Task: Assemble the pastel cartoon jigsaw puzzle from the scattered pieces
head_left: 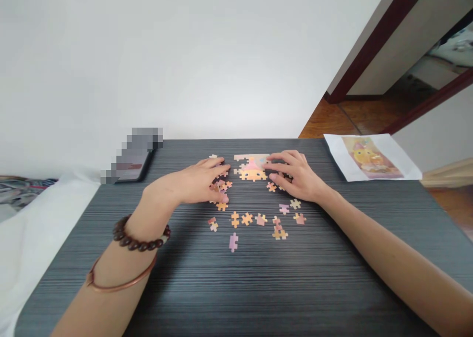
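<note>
A partly joined jigsaw puzzle (pixel 253 172), with a yellow face and a pink shape above it, lies toward the far side of the table. My right hand (pixel 297 175) rests at its right edge, fingers apart; the fingertips seem to touch the puzzle, and a few pieces are partly hidden beneath the hand. To the left, my left hand (pixel 199 181) spreads its fingers over a cluster of loose puzzle pieces (pixel 222 206), hiding some. Neither hand visibly grips a piece. Nearer to me lie an orange piece (pixel 247 219), a purple piece (pixel 233 242) and several others.
The dark, wood-grained table (pixel 229 292) meets a white wall at its back. A paper with a printed picture (pixel 364 154) of a yellow character lies at the back right. At the back left is a dark flat device (pixel 135 162), partly pixelated.
</note>
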{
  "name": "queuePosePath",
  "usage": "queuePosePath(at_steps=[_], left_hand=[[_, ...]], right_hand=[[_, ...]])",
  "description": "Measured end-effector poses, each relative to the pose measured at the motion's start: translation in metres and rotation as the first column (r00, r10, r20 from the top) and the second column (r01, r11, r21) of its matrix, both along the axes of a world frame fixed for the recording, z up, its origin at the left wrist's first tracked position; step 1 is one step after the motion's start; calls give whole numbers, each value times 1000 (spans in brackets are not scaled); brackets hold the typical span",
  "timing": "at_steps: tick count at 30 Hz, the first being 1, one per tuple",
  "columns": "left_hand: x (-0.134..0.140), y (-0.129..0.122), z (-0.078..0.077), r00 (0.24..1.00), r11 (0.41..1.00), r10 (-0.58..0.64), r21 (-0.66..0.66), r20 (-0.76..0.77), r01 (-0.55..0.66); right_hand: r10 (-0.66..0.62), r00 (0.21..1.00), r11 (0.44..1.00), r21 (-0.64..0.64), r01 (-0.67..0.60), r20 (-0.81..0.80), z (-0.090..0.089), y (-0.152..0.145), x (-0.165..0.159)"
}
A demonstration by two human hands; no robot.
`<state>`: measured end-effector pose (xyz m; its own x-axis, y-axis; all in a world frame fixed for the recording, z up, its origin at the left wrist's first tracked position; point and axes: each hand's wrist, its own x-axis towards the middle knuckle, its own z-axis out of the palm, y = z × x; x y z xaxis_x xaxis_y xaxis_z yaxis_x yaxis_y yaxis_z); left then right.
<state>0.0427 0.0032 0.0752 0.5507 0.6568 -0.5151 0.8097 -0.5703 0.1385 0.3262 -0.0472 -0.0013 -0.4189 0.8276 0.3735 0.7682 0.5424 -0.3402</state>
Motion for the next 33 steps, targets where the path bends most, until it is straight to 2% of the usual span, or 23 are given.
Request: queuePosePath(at_steps=[6, 9, 13, 16, 19, 22, 25, 29, 33], left_hand=[[-4, 2, 4, 994, 998, -56, -20, 93, 58], [-5, 4, 8, 981, 996, -83, 24, 176, 80], [-7, 8, 7, 976, 995, -87, 74, 198, 74], [-9, 11, 1, 972, 990, -124, 89, 200, 108], [-10, 13, -7, 978, 988, -108, 125, 179, 86], [-10, 13, -13, 985, 984, -83, 168, 154, 56], [-11, 14, -14, 986, 982, -62, 186, 157, 33], [-14, 16, -12, 985, 992, -29, 126, 170, 7], [-16, 14, -7, 992, 999, 21, 42, 121, -26]], right_hand=[[36, 998, 999, -32, -34, 46, 3, -2, -1], [31, 999, 999, -46, -29, 45, 3, -2, -1], [16, 1000, 1000, -13, -15, 17, 3, -3, -1], [-49, 996, 996, 69, 53, -71, 2, -3, 0], [-136, 979, 976, 148, 159, -155, 2, -1, 1], [-190, 969, 958, 189, 218, -158, 1, 1, 4], [-196, 968, 953, 201, 226, -156, 0, 1, 6], [-174, 969, 963, 174, 204, -174, 1, 0, 5], [-176, 969, 972, 124, 198, -174, 3, -2, 3]])
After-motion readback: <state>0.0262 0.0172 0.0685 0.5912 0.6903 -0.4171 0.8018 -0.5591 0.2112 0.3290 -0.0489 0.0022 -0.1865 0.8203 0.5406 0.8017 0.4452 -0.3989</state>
